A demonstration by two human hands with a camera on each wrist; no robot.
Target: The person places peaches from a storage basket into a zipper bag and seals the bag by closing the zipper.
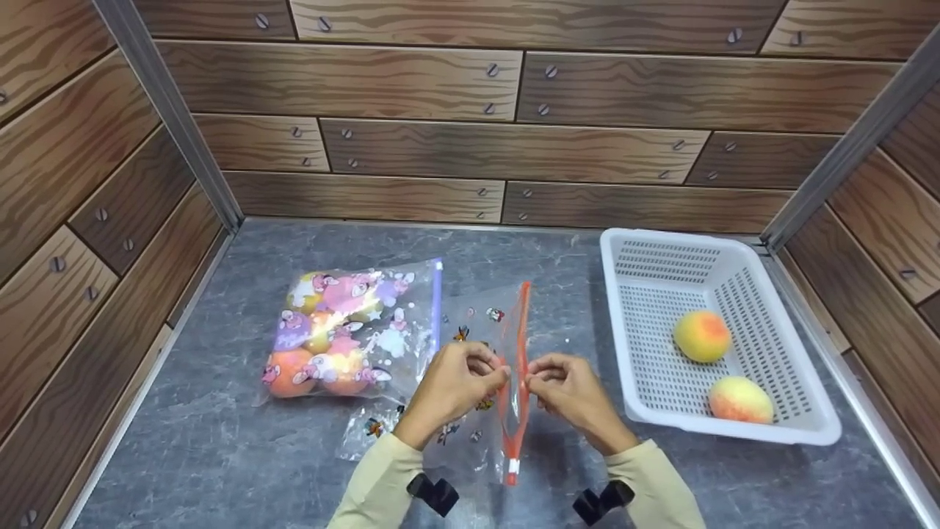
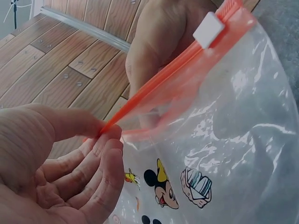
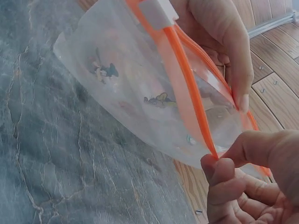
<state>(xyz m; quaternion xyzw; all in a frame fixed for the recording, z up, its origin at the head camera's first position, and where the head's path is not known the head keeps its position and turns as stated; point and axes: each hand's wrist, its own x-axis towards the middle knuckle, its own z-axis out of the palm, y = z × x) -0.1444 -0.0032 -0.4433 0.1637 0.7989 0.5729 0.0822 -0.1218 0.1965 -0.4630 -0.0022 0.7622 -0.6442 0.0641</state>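
Note:
A clear zip bag with cartoon prints and an orange zipper strip is held above the grey table. My left hand pinches one lip of the strip and my right hand pinches the other, so the mouth is slightly parted. In the left wrist view my left hand pinches the orange strip, with the white slider near the end. In the right wrist view my right hand pinches the strip near the slider. The bag looks empty.
A second zip bag with pink prints and a purple strip lies at the left, filled with several peaches. A white perforated basket at the right holds two peaches. Wood-pattern walls enclose the grey marble table.

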